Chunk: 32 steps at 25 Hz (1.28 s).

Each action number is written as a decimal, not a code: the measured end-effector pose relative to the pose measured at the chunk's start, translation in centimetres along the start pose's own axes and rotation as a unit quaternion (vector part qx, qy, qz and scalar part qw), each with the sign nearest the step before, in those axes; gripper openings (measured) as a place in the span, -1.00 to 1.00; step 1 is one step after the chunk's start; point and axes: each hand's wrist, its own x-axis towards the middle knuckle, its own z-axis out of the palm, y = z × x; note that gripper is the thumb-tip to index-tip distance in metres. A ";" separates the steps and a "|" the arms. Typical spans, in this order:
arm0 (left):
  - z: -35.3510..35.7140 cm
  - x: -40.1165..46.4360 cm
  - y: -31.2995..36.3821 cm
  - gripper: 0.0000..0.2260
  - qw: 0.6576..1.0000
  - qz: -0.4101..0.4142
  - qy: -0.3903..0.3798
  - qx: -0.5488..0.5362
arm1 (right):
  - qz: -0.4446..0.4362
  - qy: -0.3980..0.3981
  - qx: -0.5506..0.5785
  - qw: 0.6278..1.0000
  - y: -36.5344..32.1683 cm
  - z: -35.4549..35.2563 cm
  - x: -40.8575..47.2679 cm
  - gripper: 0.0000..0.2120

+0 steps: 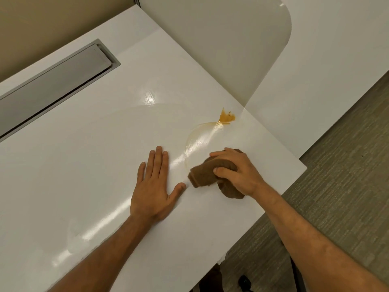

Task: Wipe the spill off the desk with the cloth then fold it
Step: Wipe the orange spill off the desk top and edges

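An orange-brown spill (227, 117) lies on the white desk (84, 165) near its right edge, close to a seam. A thin wet smear (195, 140) curves from the spill down toward the cloth. My right hand (235, 167) grips a bunched brown cloth (205, 175) and holds it down on the desk, below and left of the spill. Just left of the cloth, my left hand (154, 186) rests flat on the desk, fingers straight and thumb spread.
A grey cable-tray lid (56, 81) is set into the desk at the far left. A white rounded partition panel (221, 39) stands behind the spill. The desk's right edge drops to grey carpet (336, 186).
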 end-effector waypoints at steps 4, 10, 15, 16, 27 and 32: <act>0.4 0.1 -0.3 -0.19 1.000 0.002 0.007 -0.002 | -0.008 0.164 0.204 0.965 -2.3 -2.4 1.5 -0.82; 0.5 0.0 -0.3 -0.19 1.000 0.001 0.012 -0.011 | 0.087 0.262 -0.171 0.946 -0.2 -4.0 8.0 -0.66; 0.5 0.0 -0.2 -0.19 1.000 -0.002 0.013 -0.005 | 0.071 0.275 -0.279 0.917 1.7 -2.3 8.7 -0.52; 0.5 0.0 -0.2 -0.19 1.000 -0.002 0.013 -0.004 | 0.067 0.279 -0.276 0.917 2.0 -2.4 8.7 -0.54; 0.1 0.0 -0.1 -0.18 1.000 -0.003 -0.002 0.002 | -0.107 0.137 -0.208 0.963 2.1 -3.2 5.7 -0.73; -0.1 -0.1 0.0 -0.17 1.000 0.000 -0.006 -0.002 | -0.124 0.108 -0.119 0.979 1.5 -1.1 2.1 -0.68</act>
